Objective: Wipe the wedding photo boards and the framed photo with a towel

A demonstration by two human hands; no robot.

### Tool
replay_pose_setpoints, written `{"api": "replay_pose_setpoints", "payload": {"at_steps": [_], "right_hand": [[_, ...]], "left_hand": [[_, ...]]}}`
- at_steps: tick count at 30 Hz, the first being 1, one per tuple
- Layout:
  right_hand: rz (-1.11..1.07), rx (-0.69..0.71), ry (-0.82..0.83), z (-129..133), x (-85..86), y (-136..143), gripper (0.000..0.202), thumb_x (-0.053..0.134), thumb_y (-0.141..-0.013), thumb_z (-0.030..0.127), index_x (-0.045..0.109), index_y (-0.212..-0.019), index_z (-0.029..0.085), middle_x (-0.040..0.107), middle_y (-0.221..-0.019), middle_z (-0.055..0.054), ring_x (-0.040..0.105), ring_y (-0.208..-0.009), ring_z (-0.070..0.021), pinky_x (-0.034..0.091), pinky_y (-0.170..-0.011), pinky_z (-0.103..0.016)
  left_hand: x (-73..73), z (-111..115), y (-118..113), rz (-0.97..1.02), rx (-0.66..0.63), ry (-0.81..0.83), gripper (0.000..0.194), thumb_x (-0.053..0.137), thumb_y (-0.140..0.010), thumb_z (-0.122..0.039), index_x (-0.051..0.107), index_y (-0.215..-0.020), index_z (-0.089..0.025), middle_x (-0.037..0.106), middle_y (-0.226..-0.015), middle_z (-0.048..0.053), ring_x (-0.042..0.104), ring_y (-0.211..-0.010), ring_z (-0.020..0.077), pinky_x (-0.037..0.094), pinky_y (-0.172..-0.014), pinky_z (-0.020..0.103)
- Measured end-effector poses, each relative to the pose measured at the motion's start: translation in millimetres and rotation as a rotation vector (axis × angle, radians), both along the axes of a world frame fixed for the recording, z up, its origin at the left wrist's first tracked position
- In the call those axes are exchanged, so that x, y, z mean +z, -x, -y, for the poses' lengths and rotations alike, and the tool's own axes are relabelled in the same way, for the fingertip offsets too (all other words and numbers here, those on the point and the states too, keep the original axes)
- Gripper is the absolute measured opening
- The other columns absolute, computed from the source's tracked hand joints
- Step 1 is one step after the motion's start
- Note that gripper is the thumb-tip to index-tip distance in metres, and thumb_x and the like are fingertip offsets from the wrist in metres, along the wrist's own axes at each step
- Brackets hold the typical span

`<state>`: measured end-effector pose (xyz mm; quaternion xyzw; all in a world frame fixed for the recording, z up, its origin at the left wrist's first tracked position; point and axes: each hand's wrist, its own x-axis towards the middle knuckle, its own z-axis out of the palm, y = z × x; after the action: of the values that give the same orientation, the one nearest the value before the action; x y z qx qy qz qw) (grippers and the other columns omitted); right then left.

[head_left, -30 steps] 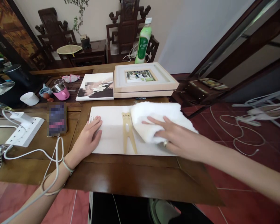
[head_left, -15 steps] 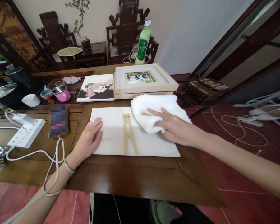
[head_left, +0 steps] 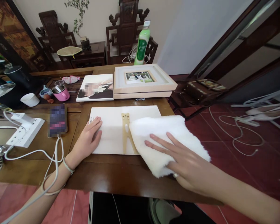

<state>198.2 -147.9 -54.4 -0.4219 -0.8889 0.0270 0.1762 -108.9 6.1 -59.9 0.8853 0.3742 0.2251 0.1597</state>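
Observation:
A white board (head_left: 107, 118) lies flat on the brown wooden table. My left hand (head_left: 89, 137) rests on its left edge, fingers stretched out, holding nothing. On the middle of the board is a flat beige piece (head_left: 125, 130) with two long legs; the cloth covers part of its right side. My right hand (head_left: 177, 155) is on a fluffy white cloth (head_left: 153, 130), fingers spread over it, with a fold of cloth at the thumb side. The cloth covers the lower right of the board and reaches past its front edge.
Behind the board are a photo panel (head_left: 95, 88), stacked picture frames (head_left: 163, 77) and a green bottle (head_left: 142, 45). To the left are a phone (head_left: 57, 120), a power strip (head_left: 25, 132) with white cables, a pink cup (head_left: 61, 94) and a white cup (head_left: 30, 99).
My right hand has moved the cloth toward me, from the board's back right to its front right. The board's back right corner now shows. My left hand has stayed in place.

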Motion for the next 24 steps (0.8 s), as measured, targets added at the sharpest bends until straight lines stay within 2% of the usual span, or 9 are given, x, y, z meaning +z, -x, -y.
{"api": "replay_pose_setpoints", "payload": {"at_steps": [3, 9, 13, 15, 18, 21, 24], "right_hand": [[0.041, -0.024, 0.009, -29, -1.2, -8, 0.037, 0.041, -0.059, -0.007, 0.066, -0.074, 0.016, 0.044, -0.149, -0.015, 0.024, -0.143, -0.0339, 0.024, -0.11, -0.069], [0.09, -0.113, 0.058, -99, 0.9, -16, 0.04, 0.044, -0.065, -0.001, 0.068, -0.093, 0.014, 0.045, -0.147, -0.02, 0.031, -0.14, -0.0384, 0.029, -0.104, -0.073], [0.097, -0.214, 0.135, -124, 11.5, -6, 0.045, 0.041, -0.07, -0.002, 0.067, -0.103, 0.014, 0.045, -0.147, -0.018, 0.03, -0.141, -0.0359, 0.028, -0.106, -0.07], [0.092, -0.259, 0.16, -123, 16.1, 3, 0.046, 0.039, -0.072, -0.002, 0.066, -0.107, 0.012, 0.045, -0.147, -0.02, 0.029, -0.141, -0.0367, 0.028, -0.106, -0.069], [0.072, -0.308, 0.196, -104, 17.3, 20, 0.047, 0.039, -0.072, -0.001, 0.065, -0.109, 0.012, 0.043, -0.149, -0.02, 0.027, -0.142, -0.0379, 0.03, -0.104, -0.07], [0.027, -0.288, 0.198, -69, 11.7, 36, 0.047, 0.041, -0.069, -0.002, 0.068, -0.104, 0.015, 0.042, -0.15, -0.016, 0.024, -0.143, -0.037, 0.027, -0.106, -0.071], [-0.01, -0.206, 0.134, -30, 6.3, 49, 0.043, 0.044, -0.066, -0.003, 0.071, -0.094, 0.017, 0.04, -0.151, -0.014, 0.02, -0.145, -0.0364, 0.023, -0.109, -0.07]], "left_hand": [[-0.5, 0, 0, -0.002, -0.001, -0.002, 0.042, 0.042, -0.096, -0.028, 0.054, -0.133, -0.011, 0.048, -0.145, 0.019, 0.04, -0.14, 0.0284, 0.03, -0.116, 0.053], [-0.9, -1, 0, -0.013, 0.006, 0.004, 0.044, 0.042, -0.096, -0.029, 0.054, -0.133, -0.009, 0.048, -0.146, 0.019, 0.039, -0.14, 0.0284, 0.03, -0.116, 0.053], [-0.7, -1, 1, -0.006, 0.003, 0.004, 0.043, 0.042, -0.096, -0.029, 0.054, -0.134, -0.011, 0.048, -0.146, 0.018, 0.039, -0.14, 0.0283, 0.03, -0.116, 0.053], [-0.9, -1, 1, -0.006, 0.005, 0.01, 0.043, 0.043, -0.096, -0.03, 0.054, -0.134, -0.012, 0.047, -0.146, 0.018, 0.039, -0.14, 0.0288, 0.03, -0.116, 0.053], [-1.2, -1, 1, -0.004, 0.005, 0.02, 0.043, 0.043, -0.096, -0.03, 0.053, -0.135, -0.015, 0.048, -0.147, 0.017, 0.039, -0.14, 0.0294, 0.03, -0.116, 0.054], [-1.0, -1, 0, 0.008, -0.001, 0.02, 0.042, 0.043, -0.096, -0.03, 0.053, -0.135, -0.017, 0.048, -0.147, 0.016, 0.039, -0.14, 0.0293, 0.03, -0.116, 0.055], [-0.4, -1, 0, 0.006, 0.0, 0.022, 0.042, 0.043, -0.097, -0.03, 0.053, -0.135, -0.016, 0.048, -0.147, 0.016, 0.039, -0.14, 0.029, 0.029, -0.116, 0.054]]}}
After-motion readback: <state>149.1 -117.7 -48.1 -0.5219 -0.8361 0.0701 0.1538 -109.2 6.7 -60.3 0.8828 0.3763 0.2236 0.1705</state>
